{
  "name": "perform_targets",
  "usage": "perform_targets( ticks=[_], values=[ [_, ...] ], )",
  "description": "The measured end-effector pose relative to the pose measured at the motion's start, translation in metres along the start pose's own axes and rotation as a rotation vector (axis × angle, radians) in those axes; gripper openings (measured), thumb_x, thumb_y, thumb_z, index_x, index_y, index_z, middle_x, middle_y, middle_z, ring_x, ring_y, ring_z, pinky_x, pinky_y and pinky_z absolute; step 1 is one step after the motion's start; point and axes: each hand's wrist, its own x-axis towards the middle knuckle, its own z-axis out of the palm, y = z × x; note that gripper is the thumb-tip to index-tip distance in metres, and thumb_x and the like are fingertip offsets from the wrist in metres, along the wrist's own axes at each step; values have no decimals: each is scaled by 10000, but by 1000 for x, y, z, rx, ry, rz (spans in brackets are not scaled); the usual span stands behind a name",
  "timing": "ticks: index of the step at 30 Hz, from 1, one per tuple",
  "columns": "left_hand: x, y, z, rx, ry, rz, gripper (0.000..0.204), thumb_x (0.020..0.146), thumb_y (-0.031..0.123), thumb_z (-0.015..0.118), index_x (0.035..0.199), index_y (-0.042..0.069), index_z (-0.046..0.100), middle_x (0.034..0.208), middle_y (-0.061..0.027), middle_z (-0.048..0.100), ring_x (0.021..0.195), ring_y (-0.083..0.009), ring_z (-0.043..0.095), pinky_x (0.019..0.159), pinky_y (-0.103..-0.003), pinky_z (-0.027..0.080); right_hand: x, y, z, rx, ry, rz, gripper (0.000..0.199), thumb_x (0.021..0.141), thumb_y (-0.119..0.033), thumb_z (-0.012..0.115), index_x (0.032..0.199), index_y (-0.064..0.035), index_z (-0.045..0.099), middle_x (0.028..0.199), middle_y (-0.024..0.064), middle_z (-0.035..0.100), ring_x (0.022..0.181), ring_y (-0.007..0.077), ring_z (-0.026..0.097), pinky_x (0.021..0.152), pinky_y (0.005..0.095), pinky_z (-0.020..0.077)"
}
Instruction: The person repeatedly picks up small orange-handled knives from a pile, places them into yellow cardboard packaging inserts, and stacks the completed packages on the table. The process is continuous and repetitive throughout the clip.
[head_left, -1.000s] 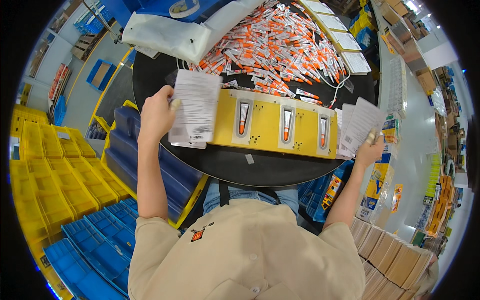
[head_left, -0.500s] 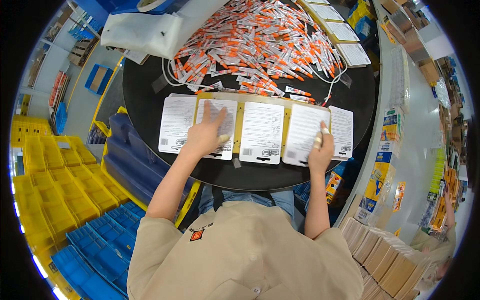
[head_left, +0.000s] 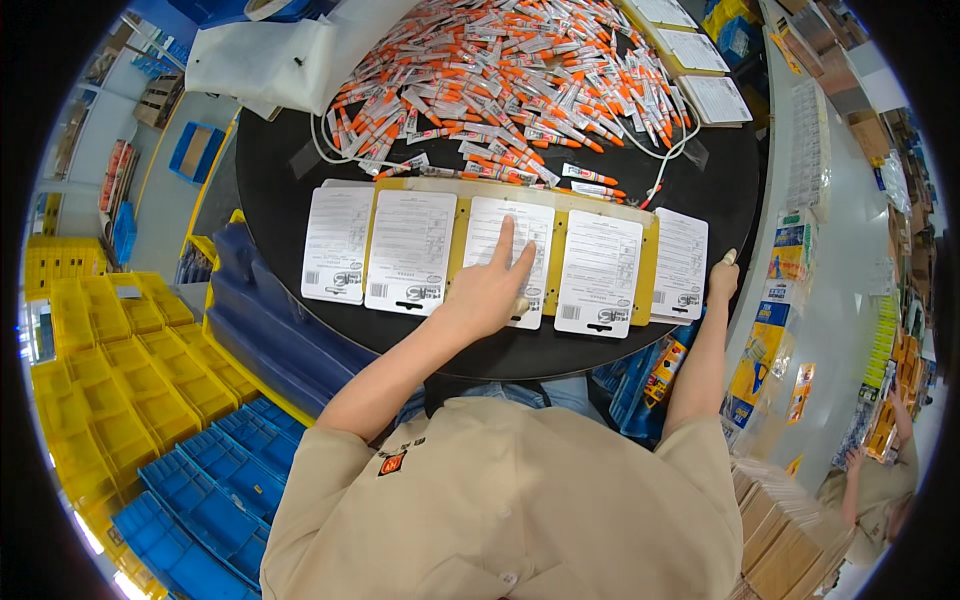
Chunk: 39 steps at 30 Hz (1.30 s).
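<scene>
A row of white printed backing cards lies on a yellow plate (head_left: 460,240) at the near side of a round black table (head_left: 270,220). My left hand (head_left: 487,297) rests over the middle card (head_left: 540,225), its index and middle fingers stretched out and apart. To its right lies another card (head_left: 601,270), with the rightmost card (head_left: 678,265) beyond it. My right hand (head_left: 724,276) is at the table's right rim, with its fingers curled around the edge; its fingertips wear pale covers. Two more cards, one of them (head_left: 412,250) on the plate, lie left of my left hand.
A heap of small white tubes with orange caps (head_left: 500,80) covers the table's far part. More cards on yellow plates (head_left: 718,97) line the far right. Yellow bins (head_left: 120,360) and blue bins (head_left: 210,490) stand left; stacked brown cardboard (head_left: 790,510) stands right.
My left hand has moved right, from the second card to the middle one. My right hand has left the fourth card and moved right to the table's rim.
</scene>
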Motion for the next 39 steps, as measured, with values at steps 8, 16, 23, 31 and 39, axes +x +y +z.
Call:
perform_targets(
  ticks=[8,16,23,31,39],
  values=[
    [-7,-13,-33,-293,406,-10,379,855,151,589,1202,15,517,1273,-283,461,863,-387,629,752,-407,508,-156,52,18,225,220,-72,655,972,-507,326,937,103,562,950,361,585,912,508,543,821,498,427],
    [-49,2,-28,-650,113,12,141,892,120,552,969,3,566,708,-195,625,658,-322,636,611,-389,491,-351,71,-27,508,-947,-98,558,1000,-433,339,827,15,624,604,98,614,426,156,580,410,229,439],
    [-62,11,7,-922,-102,-136,151,929,123,514,995,-3,566,693,-122,648,597,-170,650,535,-295,509,-190,13,-16,116,392,-665,439,932,-219,520,1301,10,457,1253,241,503,1179,362,453,1026,397,310],
    [-95,-78,6,-881,431,-655,83,843,25,557,907,-2,602,618,-102,603,540,-165,633,516,-313,498,-180,42,28,696,24,73,615,973,-420,420,1250,128,436,1200,303,541,1054,416,546,914,406,437],
    [-107,-208,-39,-1143,342,-592,204,956,184,497,908,2,576,626,-35,544,506,-88,529,485,-248,449,-326,62,57,607,103,-146,577,962,-287,474,1313,146,324,1282,330,444,1210,384,433,1016,396,329]
  ],
)
